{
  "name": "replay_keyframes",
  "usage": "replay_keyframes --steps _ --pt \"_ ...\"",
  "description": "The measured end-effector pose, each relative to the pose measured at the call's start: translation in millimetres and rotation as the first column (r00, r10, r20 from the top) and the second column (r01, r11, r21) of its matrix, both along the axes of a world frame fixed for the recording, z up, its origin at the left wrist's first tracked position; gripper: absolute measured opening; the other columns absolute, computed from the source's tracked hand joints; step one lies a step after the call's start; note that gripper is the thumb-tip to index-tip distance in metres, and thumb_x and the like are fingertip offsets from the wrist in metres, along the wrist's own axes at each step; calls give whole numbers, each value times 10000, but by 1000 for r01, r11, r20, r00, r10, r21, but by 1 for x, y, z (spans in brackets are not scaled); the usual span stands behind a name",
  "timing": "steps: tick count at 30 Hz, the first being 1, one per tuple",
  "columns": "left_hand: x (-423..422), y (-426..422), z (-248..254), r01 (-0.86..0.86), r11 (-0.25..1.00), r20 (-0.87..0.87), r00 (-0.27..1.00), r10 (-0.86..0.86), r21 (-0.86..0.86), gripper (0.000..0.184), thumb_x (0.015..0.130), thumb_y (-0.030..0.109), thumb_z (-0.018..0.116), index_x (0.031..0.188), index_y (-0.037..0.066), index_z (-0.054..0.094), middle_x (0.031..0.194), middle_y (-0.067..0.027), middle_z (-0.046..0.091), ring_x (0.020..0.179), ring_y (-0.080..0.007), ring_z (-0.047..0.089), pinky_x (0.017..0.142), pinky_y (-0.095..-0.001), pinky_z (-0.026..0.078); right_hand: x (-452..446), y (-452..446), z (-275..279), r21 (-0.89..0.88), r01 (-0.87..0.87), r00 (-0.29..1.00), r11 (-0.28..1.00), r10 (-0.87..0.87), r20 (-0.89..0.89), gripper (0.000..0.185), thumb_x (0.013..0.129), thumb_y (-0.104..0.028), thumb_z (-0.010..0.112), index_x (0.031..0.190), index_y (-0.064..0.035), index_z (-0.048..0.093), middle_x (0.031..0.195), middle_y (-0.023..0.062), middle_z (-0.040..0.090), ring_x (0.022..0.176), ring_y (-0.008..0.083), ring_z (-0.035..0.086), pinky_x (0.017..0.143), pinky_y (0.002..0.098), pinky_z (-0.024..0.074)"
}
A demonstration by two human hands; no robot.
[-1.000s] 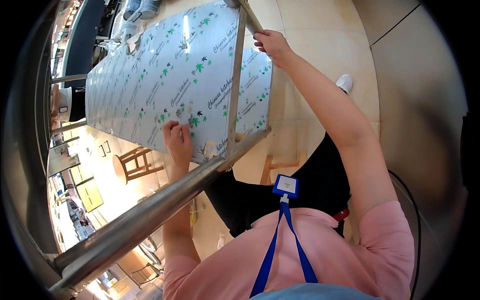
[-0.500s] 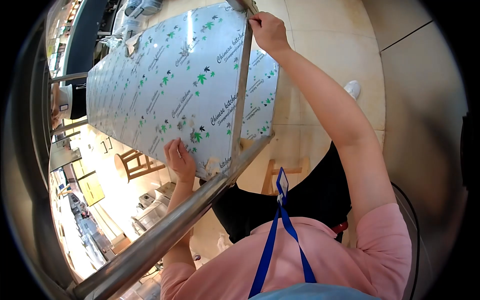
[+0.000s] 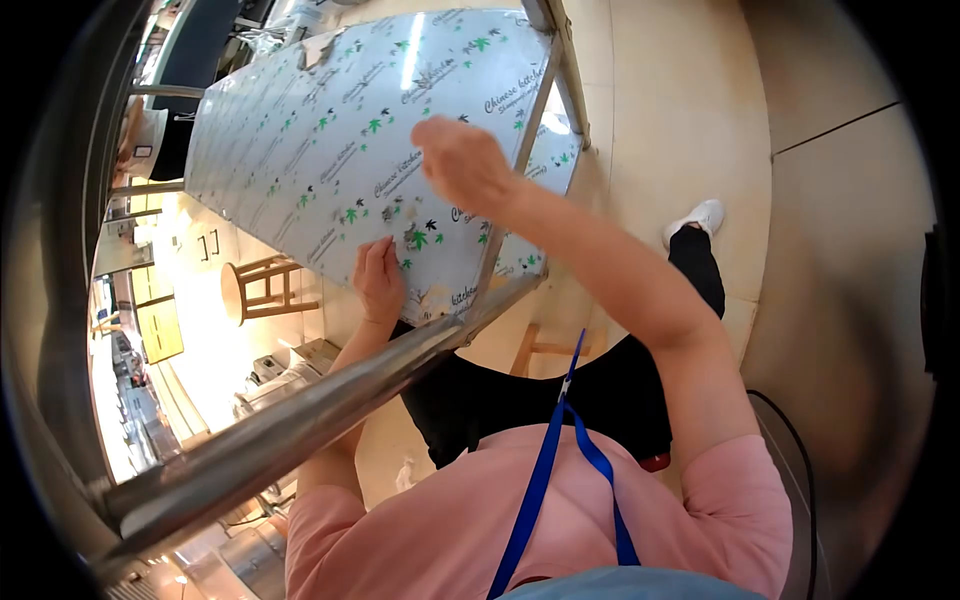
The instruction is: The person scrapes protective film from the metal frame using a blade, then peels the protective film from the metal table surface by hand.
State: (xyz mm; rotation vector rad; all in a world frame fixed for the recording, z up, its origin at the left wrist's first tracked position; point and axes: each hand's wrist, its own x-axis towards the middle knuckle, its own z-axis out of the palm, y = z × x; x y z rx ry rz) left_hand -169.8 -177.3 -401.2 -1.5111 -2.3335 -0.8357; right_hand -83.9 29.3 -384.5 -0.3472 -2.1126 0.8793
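Note:
A metal shelf panel fills the upper left, covered in printed plastic film with green leaves and lettering. My left hand is at the panel's lower edge, fingers bent and pressed together against the film; whatever they may grip is hidden. Over the middle of the panel is my right hand, slightly blurred, its fingers curled closed. What it may hold cannot be made out. Rough, scuffed patches show in the film near my left hand, and a torn piece of film sticks up at the far edge.
A thick metal tube of the frame runs diagonally in front of me, above my left forearm. Wooden stools stand beyond and beneath the panel. Another person is at the far left. A black cable hangs at the right.
My right hand has left the frame's upper right corner and moved down and left over the panel. My left hand stays near the panel's lower edge. The view has shifted a little.

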Motion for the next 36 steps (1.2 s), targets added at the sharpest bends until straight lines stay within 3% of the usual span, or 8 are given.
replay_keyframes --steps 6,12,14,16,17,19,22,36 --pt "-15 -13 -4 129 989 80 989 -123 -79 137 727 5 545 853 38 588 885 -103 560 825 -303 530 689 -369 430 -14 -48 5 214 -125 952 969 56 300 190 700 -86 543 884 -41 562 788 94 539 745 270 550 667 388 449" --pt "1 3 40 132 989 -492 867 -80 72 214 789 194 547 943 50 586 1025 -146 522 901 -294 506 820 -407 373 -10 -74 -11 132 -173 947 976 128 295 271 726 -209 570 965 -84 594 986 157 556 1016 297 494 822 363 426" --pt "-19 9 28 81 991 -378 925 -35 106 228 784 213 556 939 51 600 930 -150 561 843 -286 538 761 -384 407 -10 -69 12 -120 -268 616 956 266 742 304 734 -288 589 978 -106 598 1068 165 546 1057 302 475 849 367 410" --pt "-38 5 17 28 994 -25 999 -26 105 243 779 232 564 935 53 614 836 -154 600 786 -279 571 702 -360 440 -23 -61 -41 37 -169 964 985 157 216 260 691 -205 569 893 -44 585 923 175 582 862 347 540 756 404 436" --pt "-45 5 14 38 991 212 975 -65 125 250 776 241 569 933 53 622 788 -156 619 757 -275 587 672 -348 457 -23 -65 -13 368 -309 909 877 158 387 318 718 -233 580 989 -67 571 976 162 572 891 325 540 795 384 428" --pt "-57 17 7 69 944 680 677 -283 323 219 791 160 560 975 57 620 797 -104 635 757 -200 596 686 -320 454 -28 -67 -6 138 -330 899 934 266 348 475 760 -204 658 1152 -24 458 1065 122 528 840 219 563 738 308 455" --pt "-51 8 31 -40 724 715 -128 -687 689 327 819 15 464 1140 -40 440 891 -120 558 687 -226 571 666 -290 489 -34 -89 40 234 -354 930 906 315 187 314 760 -141 643 1041 -30 560 950 118 585 818 210 588 693 299 470" --pt "-98 -41 30 -340 636 409 -541 -735 693 428 777 -88 388 1196 -26 327 1134 -158 460 985 -268 548 878 -397 460 -93 -108 78 548 -354 935 758 268 234 74 785 -28 526 810 -1 590 694 125 586 600 242 592 549 313 459"
